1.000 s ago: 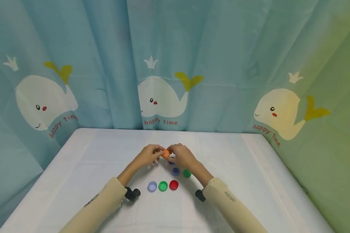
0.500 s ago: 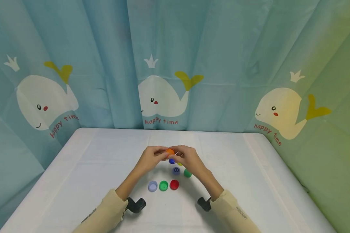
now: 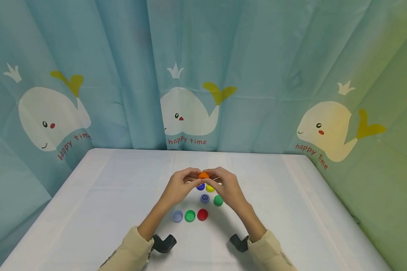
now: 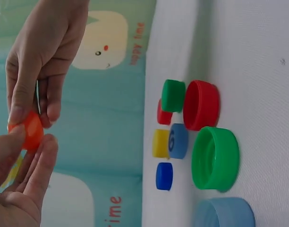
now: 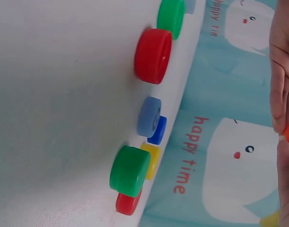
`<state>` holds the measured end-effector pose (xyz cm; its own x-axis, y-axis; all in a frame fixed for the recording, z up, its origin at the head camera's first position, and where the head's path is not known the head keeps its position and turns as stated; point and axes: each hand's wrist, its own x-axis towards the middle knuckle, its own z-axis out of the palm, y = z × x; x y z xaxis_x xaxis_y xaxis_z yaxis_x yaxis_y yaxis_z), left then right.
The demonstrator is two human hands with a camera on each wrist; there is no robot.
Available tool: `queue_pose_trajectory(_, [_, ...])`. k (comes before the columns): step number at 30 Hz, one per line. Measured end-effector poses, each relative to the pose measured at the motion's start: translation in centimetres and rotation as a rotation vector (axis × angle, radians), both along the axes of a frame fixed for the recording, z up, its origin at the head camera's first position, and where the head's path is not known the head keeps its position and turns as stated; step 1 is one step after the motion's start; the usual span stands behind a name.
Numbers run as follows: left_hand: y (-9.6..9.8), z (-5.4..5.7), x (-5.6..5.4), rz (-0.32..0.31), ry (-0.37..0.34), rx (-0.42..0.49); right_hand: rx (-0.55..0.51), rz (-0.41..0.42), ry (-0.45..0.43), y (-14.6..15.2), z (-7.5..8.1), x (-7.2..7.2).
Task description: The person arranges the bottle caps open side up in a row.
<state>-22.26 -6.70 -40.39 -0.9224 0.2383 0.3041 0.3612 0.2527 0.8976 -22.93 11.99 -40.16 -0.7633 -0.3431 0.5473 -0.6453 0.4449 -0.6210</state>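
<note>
An orange bottle cap (image 3: 203, 175) is held up above the far part of the table, between both hands. My left hand (image 3: 178, 186) pinches it from the left with thumb and fingers. From the right, my right hand (image 3: 228, 188) pinches the same cap. In the left wrist view the orange cap (image 4: 35, 132) sits between the two thumbs and fingertips. Below the hands lie a dark blue cap (image 3: 200, 187), a yellow cap (image 3: 210, 188), a light blue cap (image 3: 205, 198) marked with a dark symbol, and a green cap (image 3: 218, 200).
Nearer on the white table (image 3: 88, 210) stand a pale blue cap (image 3: 178, 216), a green cap (image 3: 190, 215) and a red cap (image 3: 202, 215) in a row, hollow side up. Another red cap (image 5: 128, 202) lies behind the far green one. A whale-print curtain (image 3: 264, 75) hangs behind.
Both hands have shifted to the right and slightly upward with the orange cap. The right forearm has swung outward, and the yellow cap has come into view beneath the hands.
</note>
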Motion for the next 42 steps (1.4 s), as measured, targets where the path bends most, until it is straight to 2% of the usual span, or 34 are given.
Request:
queue_pose_trajectory(3, [0.3,0.1,0.0,-0.002,0.021,0.016,-0.041,-0.008,0.022,0.3,0.0,0.2])
queue_pose_trajectory(10, [0.6,-0.2,0.1,0.046,0.033,0.048,-0.104,0.017,0.054,0.4,-0.2,0.2])
queue_pose_trajectory(18, [0.4,-0.5,0.3,-0.039,-0.01,0.064,-0.073,-0.017,0.022,0.7,0.1,0.6])
queue_pose_trajectory(22, [0.4,-0.4,0.3,-0.043,-0.014,0.047,-0.024,-0.011,-0.002,1.1,0.6,0.7])
queue_pose_trajectory(24, [0.5,-0.1,0.4,-0.036,-0.01,0.036,-0.005,0.005,-0.014,1.4,0.8,0.7])
queue_pose_trajectory(31, [0.5,3.1,2.3,-0.07,-0.005,0.007,0.032,0.078,-0.124,2.1,1.1,0.6])
queue_pose_trajectory(38, [0.7,-0.5,0.3,-0.087,-0.019,0.049,0.089,0.11,-0.172,2.6,1.4,0.7])
queue_pose_trajectory(42, [0.8,-0.4,0.2,-0.089,-0.024,0.014,0.147,0.094,-0.227,2.8,1.5,0.7])
